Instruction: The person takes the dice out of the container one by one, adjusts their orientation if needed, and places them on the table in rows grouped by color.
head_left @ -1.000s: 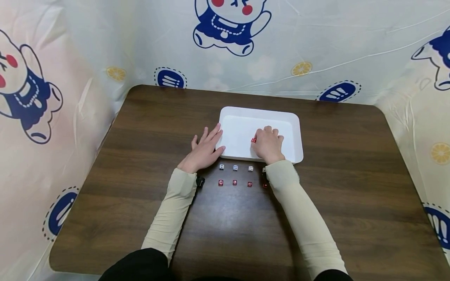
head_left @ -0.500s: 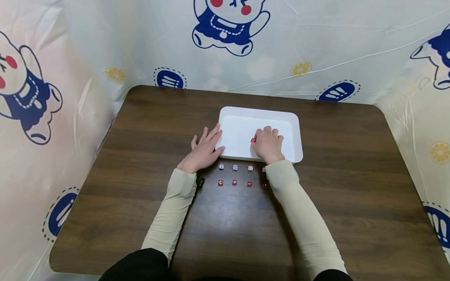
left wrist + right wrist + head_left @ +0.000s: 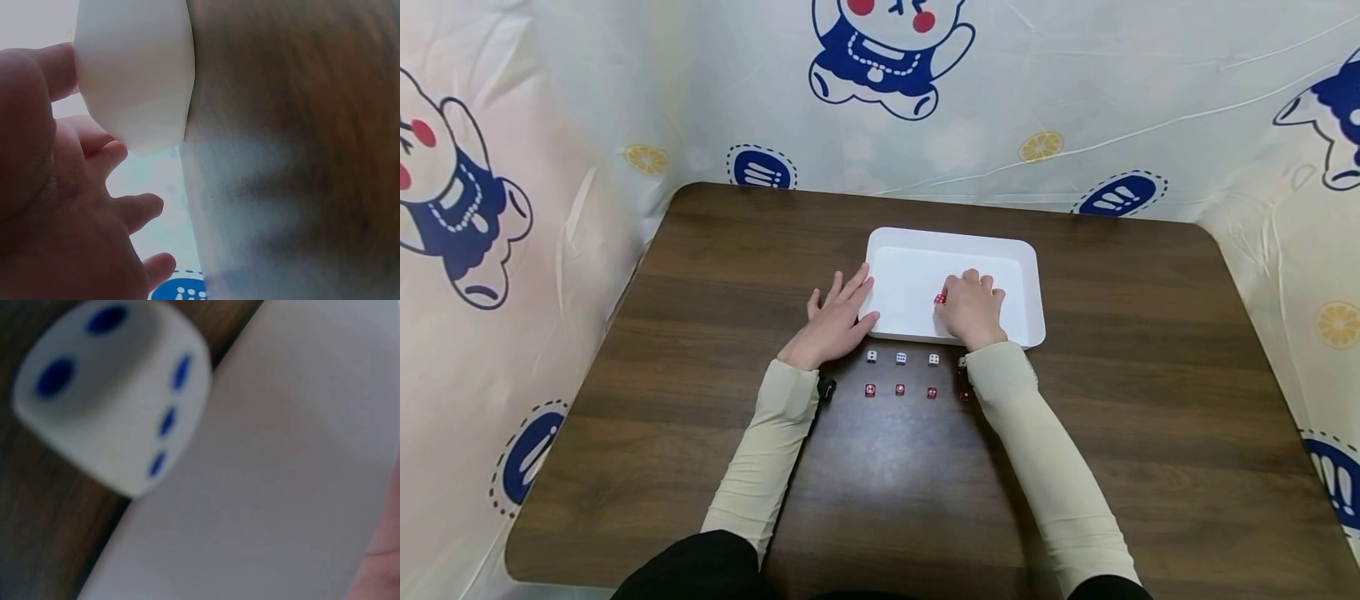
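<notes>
A shallow white tray [image 3: 902,250] lies on the brown table. My left hand [image 3: 830,331] spreads its straight fingers over the tray's left rim; in the left wrist view thumb and fingertips lie right at the white wall [image 3: 137,75]. Inside the tray, my right hand [image 3: 972,310] pinches a red die [image 3: 940,298] with white pips, which shows at the thumb side. Just in front of the tray runs a row of white dice [image 3: 901,358], and nearer the body a row of red dice [image 3: 900,389]. A white die [image 3: 112,394] looms close in the right wrist view.
The table [image 3: 1112,375] extends on both sides of the tray. Patterned cloth [image 3: 1150,100] hangs behind it and at left and right. The right forearm [image 3: 1037,450] and cuff partly cover the right ends of both dice rows.
</notes>
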`<state>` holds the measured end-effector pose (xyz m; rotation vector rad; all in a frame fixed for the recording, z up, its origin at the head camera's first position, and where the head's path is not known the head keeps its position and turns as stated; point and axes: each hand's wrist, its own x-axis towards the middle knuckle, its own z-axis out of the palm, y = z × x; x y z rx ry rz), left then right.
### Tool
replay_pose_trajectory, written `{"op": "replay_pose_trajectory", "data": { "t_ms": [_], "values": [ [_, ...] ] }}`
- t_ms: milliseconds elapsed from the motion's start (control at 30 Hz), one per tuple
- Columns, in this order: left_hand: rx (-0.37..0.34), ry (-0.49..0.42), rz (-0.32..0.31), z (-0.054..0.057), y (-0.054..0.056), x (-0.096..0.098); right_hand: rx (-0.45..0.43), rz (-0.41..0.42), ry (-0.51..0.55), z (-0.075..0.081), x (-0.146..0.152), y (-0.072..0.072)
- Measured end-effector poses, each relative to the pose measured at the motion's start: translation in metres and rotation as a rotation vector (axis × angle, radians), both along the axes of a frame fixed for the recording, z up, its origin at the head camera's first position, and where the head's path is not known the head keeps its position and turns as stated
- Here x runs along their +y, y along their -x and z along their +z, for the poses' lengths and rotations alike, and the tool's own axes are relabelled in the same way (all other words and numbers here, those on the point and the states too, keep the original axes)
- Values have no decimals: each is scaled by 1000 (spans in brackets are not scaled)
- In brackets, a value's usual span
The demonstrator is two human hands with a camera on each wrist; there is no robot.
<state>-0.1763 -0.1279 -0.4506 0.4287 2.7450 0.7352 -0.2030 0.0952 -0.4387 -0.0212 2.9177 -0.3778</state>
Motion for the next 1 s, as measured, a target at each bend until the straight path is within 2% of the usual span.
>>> {"op": "replay_pose_trajectory", "data": {
  "t_ms": [1000],
  "values": [
    [7,3,-5,0,1,1,25,6,26,4,3,0]
  ]
}}
